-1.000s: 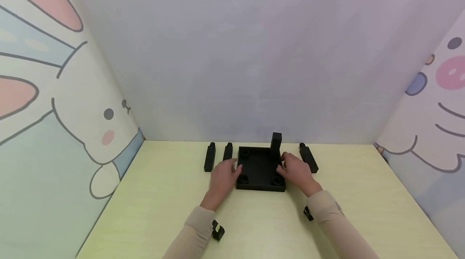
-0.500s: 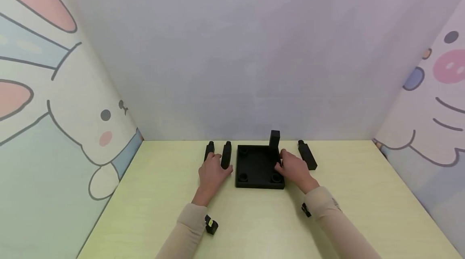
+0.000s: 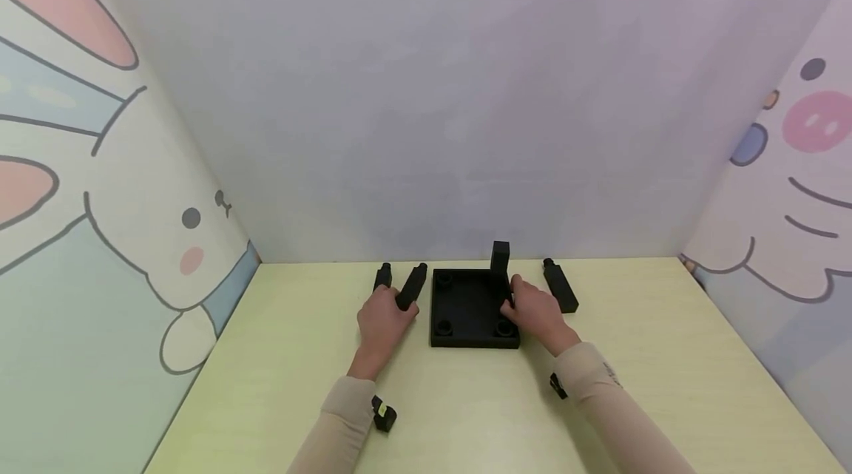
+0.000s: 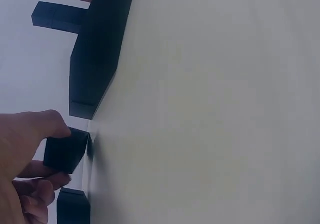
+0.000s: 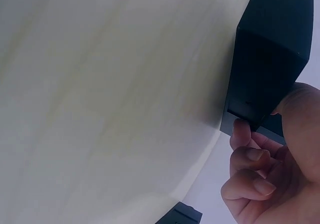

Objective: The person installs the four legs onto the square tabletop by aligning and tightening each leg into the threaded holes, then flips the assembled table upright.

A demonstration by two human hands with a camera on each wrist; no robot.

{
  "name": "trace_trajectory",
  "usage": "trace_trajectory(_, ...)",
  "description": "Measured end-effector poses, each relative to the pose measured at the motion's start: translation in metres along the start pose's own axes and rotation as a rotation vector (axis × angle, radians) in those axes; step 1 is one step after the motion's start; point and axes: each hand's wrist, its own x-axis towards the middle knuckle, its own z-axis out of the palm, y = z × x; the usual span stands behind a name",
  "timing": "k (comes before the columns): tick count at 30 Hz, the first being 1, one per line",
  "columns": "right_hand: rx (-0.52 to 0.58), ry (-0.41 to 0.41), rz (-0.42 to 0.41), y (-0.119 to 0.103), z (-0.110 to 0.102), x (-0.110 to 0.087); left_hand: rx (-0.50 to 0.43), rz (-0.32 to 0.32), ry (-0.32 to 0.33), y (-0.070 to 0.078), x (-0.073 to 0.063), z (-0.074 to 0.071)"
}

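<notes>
A black square tabletop [image 3: 469, 305] lies underside up, with round sockets at its corners. One black leg [image 3: 500, 258] stands upright at its back right corner. My left hand [image 3: 382, 322] pinches another black table leg [image 3: 413, 285] between thumb and fingers, left of the tabletop; its narrow peg end points away and rightward. In the left wrist view this leg [image 4: 65, 149] is tilted, its lower edge close to the table surface. My right hand [image 3: 538, 315] grips the tabletop's right edge. The right wrist view has the thumb over the rim and a fingertip against the outer side [image 5: 267, 69].
A loose black leg [image 3: 383, 276] lies just left of my left hand, partly hidden by it. Another loose leg [image 3: 561, 287] lies right of the tabletop. A pale wall [image 3: 466, 104] rises behind the light wooden table [image 3: 466, 415], with cartoon-printed panels on both sides.
My left hand has left the tabletop's left edge, moved left to the nearer loose leg and taken hold of it. That leg has turned, its peg end swinging right. My right hand stays on the tabletop.
</notes>
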Motion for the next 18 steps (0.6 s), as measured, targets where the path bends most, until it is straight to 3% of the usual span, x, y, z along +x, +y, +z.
trace_trajectory(7,-0.012,-0.022,0.019,0.002,0.004,0.002,-0.103,0.031,0.097,0.003,0.015,-0.008)
trace_trajectory(18,-0.023,-0.005,0.000,0.003,0.005,0.001,-0.179,0.089,0.106,0.030,0.044,-0.034)
